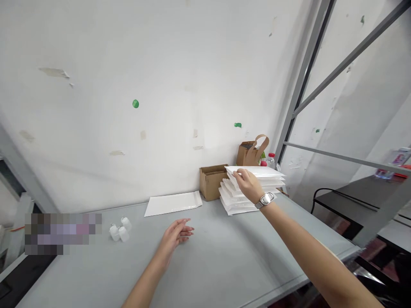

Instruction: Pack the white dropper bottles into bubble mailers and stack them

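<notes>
My right hand [248, 184], with a silver watch on the wrist, is at the top of a stack of white padded envelopes [236, 205]. Its fingers are closed at the left edge of the uppermost white envelope [260, 170]. Over the middle of the grey table, my left hand [176, 233] is loosely curved, fingers apart, holding nothing. A single white envelope [173, 203] lies flat against the wall, beyond that hand. Three small whitish plastic pieces [123, 233], like tiny bottles, sit to its left.
An open cardboard box [212, 184] stands on the grey table [205, 273] left of the stack. Behind are a brown handled bag [245, 154] and a red-capped bottle [271, 160]. A grey metal frame [302, 94] rises at the right. A blurred patch covers the far left.
</notes>
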The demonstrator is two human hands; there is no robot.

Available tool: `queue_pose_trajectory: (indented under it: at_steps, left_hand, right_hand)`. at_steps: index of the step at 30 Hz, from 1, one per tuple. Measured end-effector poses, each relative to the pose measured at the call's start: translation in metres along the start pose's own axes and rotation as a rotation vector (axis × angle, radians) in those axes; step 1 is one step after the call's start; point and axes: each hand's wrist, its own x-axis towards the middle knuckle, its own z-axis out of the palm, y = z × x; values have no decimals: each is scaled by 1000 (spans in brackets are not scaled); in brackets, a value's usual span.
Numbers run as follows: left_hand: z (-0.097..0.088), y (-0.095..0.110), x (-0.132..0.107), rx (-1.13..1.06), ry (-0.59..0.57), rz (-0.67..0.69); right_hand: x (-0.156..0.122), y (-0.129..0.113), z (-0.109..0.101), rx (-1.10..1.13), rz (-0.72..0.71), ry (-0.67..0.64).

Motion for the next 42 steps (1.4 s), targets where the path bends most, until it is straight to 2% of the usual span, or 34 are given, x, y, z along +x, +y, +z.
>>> queue_pose_trajectory:
  at_steps: [6, 10, 13, 16, 18, 19, 21, 23, 25, 28, 30, 32, 37, 42]
  left_hand:
    - [-2, 0, 1, -2, 10, -9]
    - [-1, 2, 0, 3, 3, -16]
    - [-1, 1, 1, -3, -4, -11]
    - [-2, -2, 4, -16, 30, 10]
    - [-4, -5, 7, -21, 90, 43]
    - [-5, -6, 9, -24, 130, 62]
    - [-8, -8, 11, -41, 216, 102]
    - [-12, -10, 14, -76, 302, 140]
    - [-15, -11, 16, -111, 369, 170]
    - [-20, -14, 21, -125, 442, 197]
    - [-23, -16, 23, -115, 484, 213]
    - [-24, -17, 23, -91, 522, 244]
    - [-25, -9, 16, 47, 584, 392]
    - [-28, 2, 6, 267, 674, 527]
  right_hand:
    - [7, -2, 14, 3, 68, -19]
    - [0, 4, 9, -3, 113, -11]
    - [-8, 4, -2, 25, 170, 68]
    - [-13, -15, -15, 146, 244, 172]
    - [-14, -42, -19, 283, 260, 177]
    - [-15, -59, -19, 365, 237, 132]
    - [-14, -97, -10, 509, 147, -76]
    - [-12, -132, 6, 576, 81, -323]
    - [-7, -160, 29, 608, 95, -532]
    - [3, -182, 60, 612, 152, -610]
    - [10, -187, 72, 617, 170, -625]
    - [11, -187, 74, 634, 157, -635]
    - [-11, -173, 54, 722, 92, -613]
    - [-33, -148, 37, 1080, 261, -584]
